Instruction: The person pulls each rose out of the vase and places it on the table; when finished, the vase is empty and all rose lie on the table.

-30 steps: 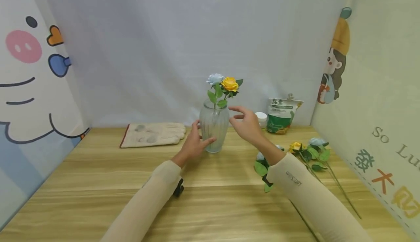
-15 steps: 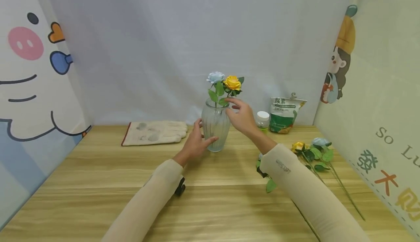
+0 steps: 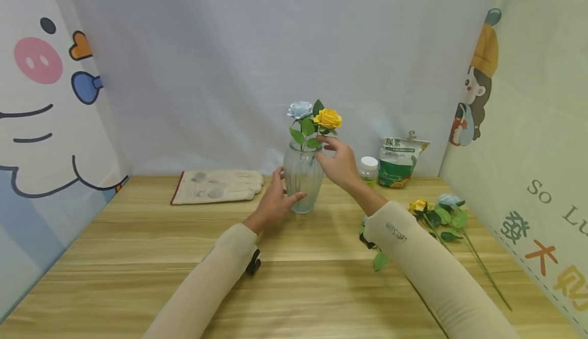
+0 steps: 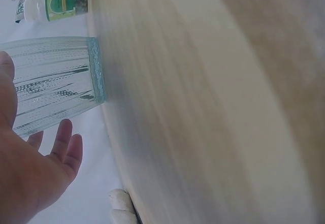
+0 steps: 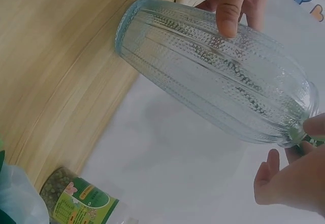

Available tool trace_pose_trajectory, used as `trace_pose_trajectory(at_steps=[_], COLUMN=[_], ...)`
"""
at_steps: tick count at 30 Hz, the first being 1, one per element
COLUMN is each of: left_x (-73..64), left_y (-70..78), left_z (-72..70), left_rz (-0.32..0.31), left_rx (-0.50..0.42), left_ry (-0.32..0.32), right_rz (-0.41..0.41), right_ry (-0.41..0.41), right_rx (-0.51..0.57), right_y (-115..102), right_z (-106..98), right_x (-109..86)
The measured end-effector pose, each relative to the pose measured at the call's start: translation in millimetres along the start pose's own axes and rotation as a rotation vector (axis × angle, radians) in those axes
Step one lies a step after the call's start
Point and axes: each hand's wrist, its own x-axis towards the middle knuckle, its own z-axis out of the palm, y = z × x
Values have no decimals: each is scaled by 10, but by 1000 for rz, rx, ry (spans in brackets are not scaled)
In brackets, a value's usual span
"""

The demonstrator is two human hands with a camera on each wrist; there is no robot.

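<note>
A clear ribbed glass vase [image 3: 303, 178] stands upright on the wooden table, with a light blue rose [image 3: 300, 110] and a yellow rose [image 3: 328, 118] rising from its mouth. My left hand [image 3: 274, 200] holds the vase's left side, thumb across the front; the left wrist view shows the other fingers behind the glass [image 4: 56, 76]. At the rim, my right hand [image 3: 339, 163] pinches the yellow rose just below its bloom, among the leaves. The exact grip on the stem is partly hidden, though in the right wrist view thumb and fingers [image 5: 312, 126] meet beside the vase mouth.
Cream work gloves [image 3: 218, 186] lie at the back left. A white-capped jar [image 3: 369, 169] and a clipped green-and-white bag [image 3: 397, 163] stand back right. Loose yellow [image 3: 417, 206] and blue roses [image 3: 449, 200] lie at the right; another is partly under my right sleeve.
My right hand has come in to the vase rim and reached the yellow rose. The yellow bloom has shifted slightly right and turned, its dark leaf now at its left. My left hand stays put.
</note>
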Motion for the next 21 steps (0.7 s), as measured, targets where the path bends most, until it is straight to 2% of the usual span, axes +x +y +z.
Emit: trace_pose_trajectory(at_steps=[4,11,21], left_x=[-13,-28,-26], left_y=[12,27,13], left_z=[-3,-5,-4], left_rz=[6,20,37], left_rx=[-1,9,18], left_ry=[-2,6,17], right_rz=[-8,-80,-137], right_ry=[45,164,289], right_rx=[2,34,78], right_y=[-9,-35,-116], right_z=[16,35,40], right_x=[-4,26,81])
